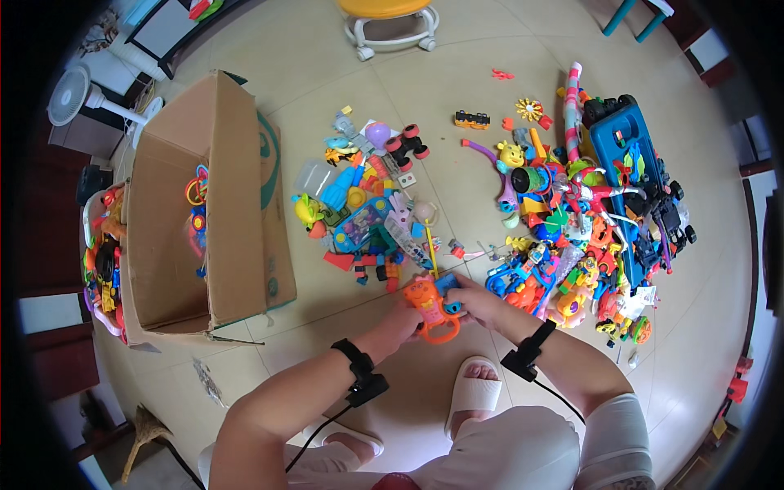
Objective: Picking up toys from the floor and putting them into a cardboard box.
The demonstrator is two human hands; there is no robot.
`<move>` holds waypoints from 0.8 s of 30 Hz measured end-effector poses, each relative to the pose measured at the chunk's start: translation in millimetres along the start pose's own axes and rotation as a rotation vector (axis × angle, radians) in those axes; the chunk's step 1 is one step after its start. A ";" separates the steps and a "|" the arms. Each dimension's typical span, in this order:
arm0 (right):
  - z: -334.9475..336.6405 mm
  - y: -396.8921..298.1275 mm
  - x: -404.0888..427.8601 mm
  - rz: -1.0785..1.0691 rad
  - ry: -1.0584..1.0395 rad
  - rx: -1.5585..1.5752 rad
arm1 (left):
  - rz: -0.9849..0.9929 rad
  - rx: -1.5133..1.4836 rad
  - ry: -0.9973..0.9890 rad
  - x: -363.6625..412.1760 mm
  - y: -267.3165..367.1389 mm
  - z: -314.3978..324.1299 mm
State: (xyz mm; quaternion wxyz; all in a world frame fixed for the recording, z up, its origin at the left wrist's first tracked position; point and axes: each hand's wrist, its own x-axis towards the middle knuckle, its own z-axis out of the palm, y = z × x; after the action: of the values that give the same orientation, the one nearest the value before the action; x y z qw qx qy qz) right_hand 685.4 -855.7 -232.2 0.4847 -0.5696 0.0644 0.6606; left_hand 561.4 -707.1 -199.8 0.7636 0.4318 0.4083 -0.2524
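Observation:
My left hand (401,324) grips the left side of an orange plastic toy (432,306) with a loop handle and a cartoon figure on its front. At the toy's right side, my right hand (474,300) holds a blue plastic piece (450,291); whether the two parts are joined I cannot tell. A thin yellow stick (432,251) rises just above them. Beyond the hands lies a toy heap with a blue handheld toy (364,223), a purple ball (378,133) and a black toy car with red wheels (407,147).
A large open cardboard box (239,202) lies at left, with some toys inside. At right, a bigger toy pile surrounds a blue plastic tray (625,135). A yellow toy bus (471,119) lies between the heaps. A wheeled stool (386,9) and a white fan (70,95) stand farther off.

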 end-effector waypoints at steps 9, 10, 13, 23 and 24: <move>15.8 -61.1 -51.1 -0.136 -0.116 0.245 | 0.131 0.056 -0.148 -62.1 80.3 -6.1; 15.8 -69.9 -51.4 -0.194 -0.119 0.246 | 0.145 0.124 -0.144 -66.9 89.5 -9.4; 37.4 -116.2 -74.4 -0.309 -0.173 0.211 | 0.265 0.169 -0.170 -88.4 123.8 -16.0; 206.6 -244.9 -98.6 -0.491 -0.387 -0.136 | 0.408 0.088 0.200 -219.3 199.2 -111.8; 227.2 -252.3 -94.0 -0.494 -0.400 -0.143 | 0.419 0.062 0.259 -234.0 201.2 -128.4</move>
State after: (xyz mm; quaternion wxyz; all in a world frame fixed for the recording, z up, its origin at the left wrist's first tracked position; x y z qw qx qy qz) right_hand 697.5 -632.5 40.1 0.5920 -0.4598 -0.2188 0.6246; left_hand 531.7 -487.8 50.6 0.7268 0.5593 0.3963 -0.0434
